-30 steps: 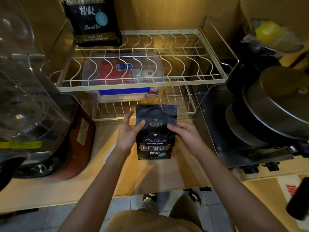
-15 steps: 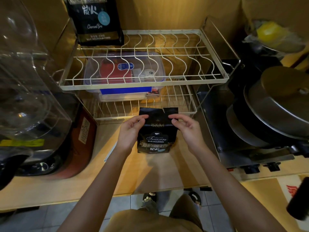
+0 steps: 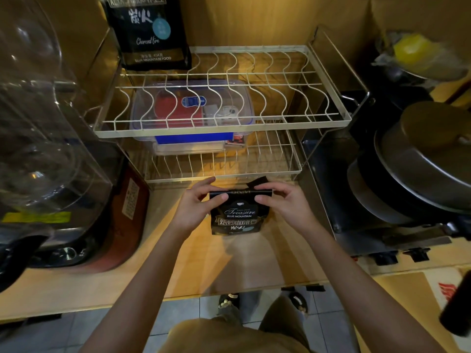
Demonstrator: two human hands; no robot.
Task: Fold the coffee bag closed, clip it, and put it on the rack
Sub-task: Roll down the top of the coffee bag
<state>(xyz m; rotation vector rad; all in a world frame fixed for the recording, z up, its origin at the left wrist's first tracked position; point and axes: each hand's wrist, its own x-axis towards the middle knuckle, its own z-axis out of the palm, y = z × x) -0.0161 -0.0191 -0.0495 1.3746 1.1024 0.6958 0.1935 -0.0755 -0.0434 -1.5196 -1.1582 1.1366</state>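
A small black coffee bag (image 3: 238,217) stands upright on the wooden counter, just in front of the two-tier wire rack (image 3: 224,128). Its top is folded over toward the back, and a torn corner sticks up behind the fold. My left hand (image 3: 196,205) pinches the left end of the fold, thumb on the front. At the right end my right hand (image 3: 285,203) pinches it the same way. I see no clip anywhere.
A larger black coffee bag (image 3: 150,31) stands at the rack's back left corner. A clear plastic box (image 3: 191,113) sits on the lower shelf. A big clear jar and a dark appliance (image 3: 84,207) crowd the left. Stacked pans (image 3: 420,164) fill the right.
Both hands slid up from the bag's sides to its top edge and bent the top backward. The bag now looks shorter and sits lower on the counter.
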